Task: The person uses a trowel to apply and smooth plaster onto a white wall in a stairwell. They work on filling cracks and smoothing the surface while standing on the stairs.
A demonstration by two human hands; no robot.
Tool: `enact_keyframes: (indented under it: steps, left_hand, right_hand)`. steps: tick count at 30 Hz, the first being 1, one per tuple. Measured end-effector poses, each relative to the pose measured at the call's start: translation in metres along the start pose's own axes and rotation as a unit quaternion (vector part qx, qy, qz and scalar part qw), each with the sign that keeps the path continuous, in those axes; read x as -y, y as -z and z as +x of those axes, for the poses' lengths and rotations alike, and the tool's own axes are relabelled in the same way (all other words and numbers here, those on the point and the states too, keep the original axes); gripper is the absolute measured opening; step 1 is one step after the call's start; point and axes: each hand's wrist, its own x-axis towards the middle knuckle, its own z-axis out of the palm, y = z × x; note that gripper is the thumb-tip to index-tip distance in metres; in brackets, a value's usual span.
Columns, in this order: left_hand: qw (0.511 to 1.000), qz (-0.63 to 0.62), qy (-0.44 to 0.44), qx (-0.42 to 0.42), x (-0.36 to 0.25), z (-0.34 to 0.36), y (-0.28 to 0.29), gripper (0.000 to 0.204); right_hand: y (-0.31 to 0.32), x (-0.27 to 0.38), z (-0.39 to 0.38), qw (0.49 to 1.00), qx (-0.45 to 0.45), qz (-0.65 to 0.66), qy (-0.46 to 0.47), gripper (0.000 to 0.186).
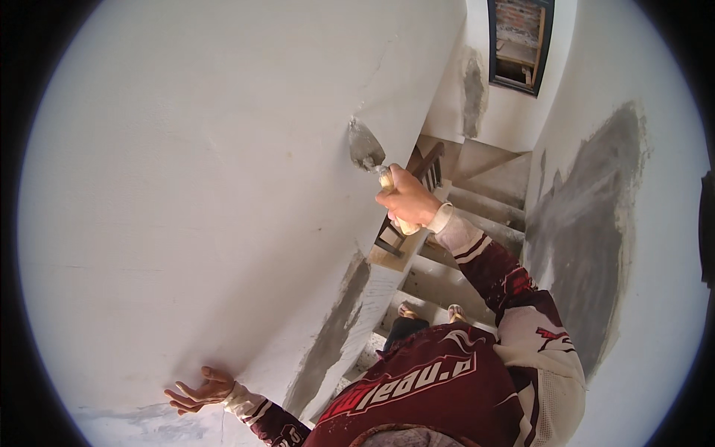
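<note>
A pointed trowel (365,147) with a pale wooden handle is gripped in my right hand (410,197), its fingers wrapped round the handle. The grey metal blade lies at the white wall (223,164), its tip by a small rough spot of plaster. A thin crack line runs up the wall from there. Lower left, my left hand (201,390) is spread against or close to the same wall, holding nothing; I cannot tell whether the palm touches.
I stand on concrete stairs (439,279) with a dark wooden railing (428,167) beside them. Grey patches mark the right wall (588,216) and the wall's lower edge (331,335). A dark-framed window opening (520,45) is at the far top right.
</note>
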Motion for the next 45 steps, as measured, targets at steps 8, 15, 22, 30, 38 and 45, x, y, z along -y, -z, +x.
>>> enact_keyframes:
  steps: [8,15,22,30,38,45]
  left_hand:
    - [1.000,-0.005,-0.005,0.004,-0.002,0.004,0.001,0.064]
    - [1.000,0.009,0.000,0.001,0.000,0.007,0.003,0.065]
    - [1.000,0.003,0.018,0.005,-0.002,0.003,0.002,0.066]
    - [1.000,0.003,0.014,0.025,0.005,-0.002,0.007,0.067]
    - [0.999,0.007,0.014,0.034,-0.003,0.003,0.010,0.067]
    - [1.000,0.012,0.001,0.026,-0.003,0.004,0.008,0.066]
  right_hand:
    - [-0.004,0.012,-0.008,1.000,0.012,0.024,-0.005,0.043]
    - [-0.008,0.000,-0.010,0.997,-0.002,0.079,0.001,0.035]
    - [0.017,-0.030,0.022,0.993,-0.083,0.082,-0.004,0.028]
    - [0.016,-0.021,0.032,0.995,-0.083,0.059,0.006,0.031]
    - [0.004,-0.005,0.015,0.996,-0.076,-0.039,0.020,0.030]
    - [-0.005,0.001,0.005,0.996,-0.027,0.084,0.006,0.028]
